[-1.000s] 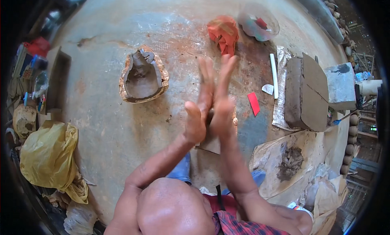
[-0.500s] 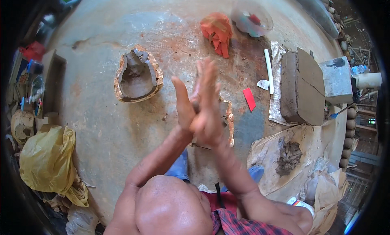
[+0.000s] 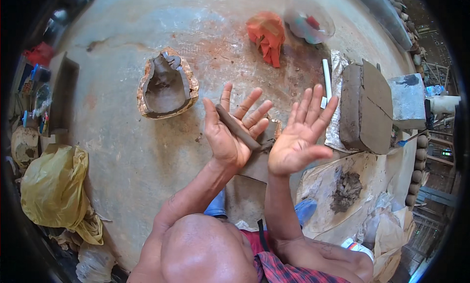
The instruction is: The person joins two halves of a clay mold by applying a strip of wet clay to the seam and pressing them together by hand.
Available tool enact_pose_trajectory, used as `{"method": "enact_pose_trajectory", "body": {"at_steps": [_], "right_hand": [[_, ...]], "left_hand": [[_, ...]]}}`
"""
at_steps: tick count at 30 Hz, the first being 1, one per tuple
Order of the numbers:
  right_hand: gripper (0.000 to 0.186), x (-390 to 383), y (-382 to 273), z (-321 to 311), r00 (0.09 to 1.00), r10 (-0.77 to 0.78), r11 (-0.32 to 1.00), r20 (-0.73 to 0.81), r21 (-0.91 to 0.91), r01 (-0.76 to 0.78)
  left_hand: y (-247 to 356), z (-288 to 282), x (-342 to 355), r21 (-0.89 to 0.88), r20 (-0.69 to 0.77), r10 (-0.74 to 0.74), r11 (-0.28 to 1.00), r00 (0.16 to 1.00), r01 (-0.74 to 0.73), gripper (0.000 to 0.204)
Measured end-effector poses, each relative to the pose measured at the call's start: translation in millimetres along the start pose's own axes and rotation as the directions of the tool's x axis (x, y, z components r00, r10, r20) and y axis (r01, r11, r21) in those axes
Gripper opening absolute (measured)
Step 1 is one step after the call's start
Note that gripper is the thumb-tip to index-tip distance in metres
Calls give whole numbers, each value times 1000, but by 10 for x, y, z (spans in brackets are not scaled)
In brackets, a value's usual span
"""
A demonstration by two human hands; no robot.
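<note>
I see a clay roll (image 3: 238,127) lying across my open left hand (image 3: 230,131), no grip closed on it. My right hand (image 3: 298,136), fingers spread, is just beside it, perhaps apart.

Both forearms are bare, with no sleeves, gloves, watch or rings on the left hand (image 3: 230,136) or the right hand (image 3: 296,141). The head is shaved and the shoulders are uncovered. At the near edge shows a red and dark plaid cloth (image 3: 289,273) worn at the waist.
</note>
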State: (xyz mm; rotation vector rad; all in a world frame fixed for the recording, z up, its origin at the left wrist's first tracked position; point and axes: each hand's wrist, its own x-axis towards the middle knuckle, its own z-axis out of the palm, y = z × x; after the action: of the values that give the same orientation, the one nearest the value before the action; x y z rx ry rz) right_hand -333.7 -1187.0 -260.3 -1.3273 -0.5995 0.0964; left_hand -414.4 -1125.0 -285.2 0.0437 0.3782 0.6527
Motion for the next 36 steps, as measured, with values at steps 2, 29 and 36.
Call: {"method": "enact_pose_trajectory", "body": {"at_steps": [2, 29, 36], "right_hand": [[121, -94, 81, 29, 999, 29, 997, -16, 76, -28], [39, 470, 134, -683, 794, 369, 863, 483, -495, -100], [54, 525, 695, -785, 645, 560, 792, 520, -565, -233]], "left_hand": [[-68, -71, 15, -34, 96, -51, 998, 994, 55, 85], [48, -177, 440, 559, 416, 81, 763, 906, -325, 88], [196, -1106, 388, 989, -52, -299, 114, 953, 90, 105]]}}
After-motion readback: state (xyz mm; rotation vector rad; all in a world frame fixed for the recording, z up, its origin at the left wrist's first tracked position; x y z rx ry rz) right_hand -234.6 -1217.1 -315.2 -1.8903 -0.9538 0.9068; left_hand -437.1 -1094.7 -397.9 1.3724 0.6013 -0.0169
